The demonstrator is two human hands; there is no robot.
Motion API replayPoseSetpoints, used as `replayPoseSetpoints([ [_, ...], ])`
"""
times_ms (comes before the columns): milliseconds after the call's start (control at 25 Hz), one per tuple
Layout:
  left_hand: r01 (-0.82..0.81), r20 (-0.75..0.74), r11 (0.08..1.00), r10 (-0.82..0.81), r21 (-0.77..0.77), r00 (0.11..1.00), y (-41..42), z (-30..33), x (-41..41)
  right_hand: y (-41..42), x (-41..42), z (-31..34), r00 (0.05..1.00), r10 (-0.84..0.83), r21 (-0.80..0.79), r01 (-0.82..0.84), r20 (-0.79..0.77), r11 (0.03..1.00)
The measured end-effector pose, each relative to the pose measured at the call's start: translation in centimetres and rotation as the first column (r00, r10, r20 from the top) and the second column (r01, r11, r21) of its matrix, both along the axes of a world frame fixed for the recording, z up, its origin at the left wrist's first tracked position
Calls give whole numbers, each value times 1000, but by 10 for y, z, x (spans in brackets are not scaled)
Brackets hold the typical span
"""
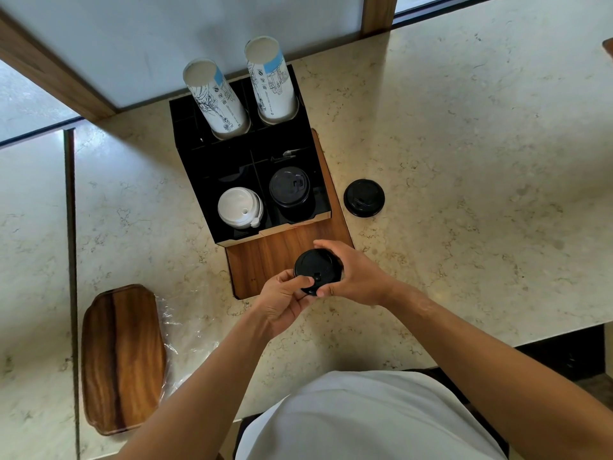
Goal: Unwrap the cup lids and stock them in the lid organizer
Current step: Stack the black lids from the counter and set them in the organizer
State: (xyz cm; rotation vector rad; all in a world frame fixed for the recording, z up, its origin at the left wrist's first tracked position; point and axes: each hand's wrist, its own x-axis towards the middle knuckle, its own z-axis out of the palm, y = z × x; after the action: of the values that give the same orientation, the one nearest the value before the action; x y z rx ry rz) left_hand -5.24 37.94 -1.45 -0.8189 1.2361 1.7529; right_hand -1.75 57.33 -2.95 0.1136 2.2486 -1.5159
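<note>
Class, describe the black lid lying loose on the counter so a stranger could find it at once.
Start at the black lid organizer on its wooden board. Just right of the board, a black lid lies alone on the marble counter. Unlike the other black lids, it sits in no compartment or hand.

Observed from above: the person wears a plain white short-sleeved cotton top (365, 423), smooth-fronted, with no print, logo or seams visible on the part in view. Fabric fills the lower middle of the view and curves outward over the torso. Sleeve ends are not in view; both forearms are bare from the frame edge to the wrist. Left bare hand (282, 302): no ring, no watch, no wristband, no glove. Right bare hand (355, 275): likewise unadorned, nothing at the wrist. Fingernails appear short and unpainted where visible. A dark garment strip (245, 436) shows beside the top's lower left edge; type cannot be determined.
</note>
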Motion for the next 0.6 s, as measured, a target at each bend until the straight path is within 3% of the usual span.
replayPoseSetpoints([
  [240, 6, -31, 998, -8, -64, 999, 0, -2, -3, -5, 3, 1, 998, 34, 27, -32, -60, 999],
  [360, -19, -41, 995, 15, -101, 999, -2, -5, -9, 9, -11, 5, 984, -119, 46, 126, -131, 991],
  [480, -30, -38, 993, 26, -116, 999, -4, -6, -14, 38, -43, -1, 882, -386, 264, 453, -270, 851],
  [600, -26, -37, 996, 22, -90, 999, -3, -4, -17, 63, -77, -9, 892, -396, 543, 447, -217, 711],
])
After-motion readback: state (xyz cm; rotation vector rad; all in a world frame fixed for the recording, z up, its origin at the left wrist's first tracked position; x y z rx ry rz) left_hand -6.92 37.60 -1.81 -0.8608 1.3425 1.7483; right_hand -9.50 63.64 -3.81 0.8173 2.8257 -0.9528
